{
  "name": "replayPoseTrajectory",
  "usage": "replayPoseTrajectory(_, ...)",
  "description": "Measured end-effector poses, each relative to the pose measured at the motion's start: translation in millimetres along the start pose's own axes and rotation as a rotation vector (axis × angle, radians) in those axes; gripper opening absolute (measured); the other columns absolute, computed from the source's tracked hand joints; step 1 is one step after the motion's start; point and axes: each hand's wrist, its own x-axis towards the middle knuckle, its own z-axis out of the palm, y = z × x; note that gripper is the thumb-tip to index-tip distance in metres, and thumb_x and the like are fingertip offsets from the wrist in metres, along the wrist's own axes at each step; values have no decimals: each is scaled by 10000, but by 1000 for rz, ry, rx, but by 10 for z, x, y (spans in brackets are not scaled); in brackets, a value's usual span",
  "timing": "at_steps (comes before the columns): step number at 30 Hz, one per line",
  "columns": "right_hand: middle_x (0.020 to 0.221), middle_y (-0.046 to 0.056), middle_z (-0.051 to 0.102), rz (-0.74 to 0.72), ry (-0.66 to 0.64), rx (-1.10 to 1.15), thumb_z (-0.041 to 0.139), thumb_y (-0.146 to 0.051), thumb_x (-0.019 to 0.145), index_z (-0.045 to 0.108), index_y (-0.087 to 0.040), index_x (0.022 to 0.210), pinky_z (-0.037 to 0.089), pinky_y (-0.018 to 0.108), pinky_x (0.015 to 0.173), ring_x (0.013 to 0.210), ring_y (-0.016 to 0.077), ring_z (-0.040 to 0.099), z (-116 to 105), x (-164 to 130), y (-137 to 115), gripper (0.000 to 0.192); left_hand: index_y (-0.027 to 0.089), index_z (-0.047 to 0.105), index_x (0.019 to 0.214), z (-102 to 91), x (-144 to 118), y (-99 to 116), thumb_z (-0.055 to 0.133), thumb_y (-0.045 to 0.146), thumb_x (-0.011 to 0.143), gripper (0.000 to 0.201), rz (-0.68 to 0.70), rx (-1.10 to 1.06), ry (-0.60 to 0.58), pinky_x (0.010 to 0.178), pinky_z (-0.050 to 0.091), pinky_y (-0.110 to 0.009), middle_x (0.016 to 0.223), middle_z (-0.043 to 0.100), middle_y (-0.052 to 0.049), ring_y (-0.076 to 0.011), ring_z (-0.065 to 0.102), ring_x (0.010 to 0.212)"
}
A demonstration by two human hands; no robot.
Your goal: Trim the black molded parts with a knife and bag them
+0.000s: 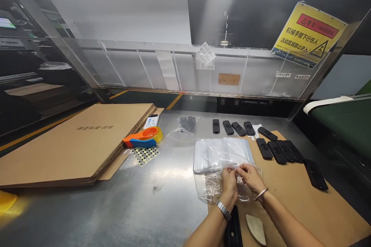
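My left hand (pixel 229 185), with a metal watch at the wrist, pinches the edge of a clear plastic bag (pixel 210 185). Close beside it my right hand (pixel 251 179), with a bangle, has its fingers closed on the same bag edge. Just beyond the hands lies a stack of clear plastic bags (pixel 222 152). Below the left wrist a long black part (pixel 234 229) is partly hidden by the forearm. To its right sits a beige curved piece (pixel 255 229). Several black rectangular devices (pixel 264 149) lie beyond and to the right of the hands.
Flattened cardboard boxes (pixel 72 142) are stacked at left. Near them are an orange and blue tape dispenser (pixel 143 137), a sheet of round stickers (pixel 145 155) and a bagged black item (pixel 188 124). A cardboard sheet (pixel 304 193) covers the right side. A green conveyor (pixel 344 114) stands beyond.
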Motion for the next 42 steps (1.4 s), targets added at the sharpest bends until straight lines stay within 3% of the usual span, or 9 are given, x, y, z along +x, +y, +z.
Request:
replayPoseTrajectory(4,526,-18,481,-5,-17,172,439,-586,770,491,-167,611,357,231,449,465,105,416,-20,-173,-64,451,139,574,890,43,16,98,575,102,556,336,-25,-5,-74,597,409,-226,736,608,-16,-113,545,620)
replayPoseTrajectory(13,716,11,569,-72,21,171,446,-444,869,547,-171,781,419,251,635,683,146,524,-141,-580,-65,305,133,592,810,-277,-526,327,680,266,623,245,-63,222,-152,571,394,-225,727,583,-35,-131,542,636)
replayPoseTrajectory(16,722,13,559,-110,130,75,422,-398,895,544,-172,821,406,243,601,658,140,517,-143,-664,-77,268,150,565,691,-371,-590,339,686,260,652,168,78,360,-83,568,351,-224,609,484,13,-116,460,582)
replayPoseTrajectory(19,768,29,562,-283,153,-57,395,-303,920,544,-177,865,411,261,651,721,151,523,-152,-766,-133,203,195,628,858,-493,-681,375,671,227,691,175,283,478,-16,762,373,-263,806,545,-27,-164,495,793)
replayPoseTrajectory(23,727,25,539,-520,-90,-240,346,-189,923,541,-185,813,411,271,633,714,155,506,-150,-947,-256,225,281,660,1017,-708,-856,491,563,157,783,282,784,1002,-277,841,358,-334,923,593,-78,-213,507,894)
replayPoseTrajectory(26,785,35,575,-479,18,-279,333,-199,932,546,-193,885,442,268,661,750,154,554,-67,-1150,-248,219,261,673,990,-904,-922,598,478,132,829,283,917,1213,-378,690,382,-307,735,588,-69,-189,509,726)
replayPoseTrajectory(30,743,57,649,-292,219,-543,336,-385,932,552,-172,968,455,259,509,629,186,639,259,-1527,60,306,216,644,1029,-1188,-946,670,399,65,833,349,1083,1280,-174,612,387,-263,706,498,-43,-167,467,697)
replayPoseTrajectory(34,462,18,581,-225,119,-717,269,-410,929,603,-183,876,367,254,363,390,192,575,489,-1863,411,407,172,636,992,-1377,-1019,612,421,75,823,291,953,1553,-109,646,398,-302,740,499,-49,-183,461,719)
replayPoseTrajectory(42,623,-3,606,-28,-153,-176,339,-412,914,577,-223,780,430,203,520,541,132,564,39,-2169,205,332,165,642,993,-1378,-1132,442,381,120,850,300,602,1636,-189,674,422,-324,737,613,-59,-206,553,725)
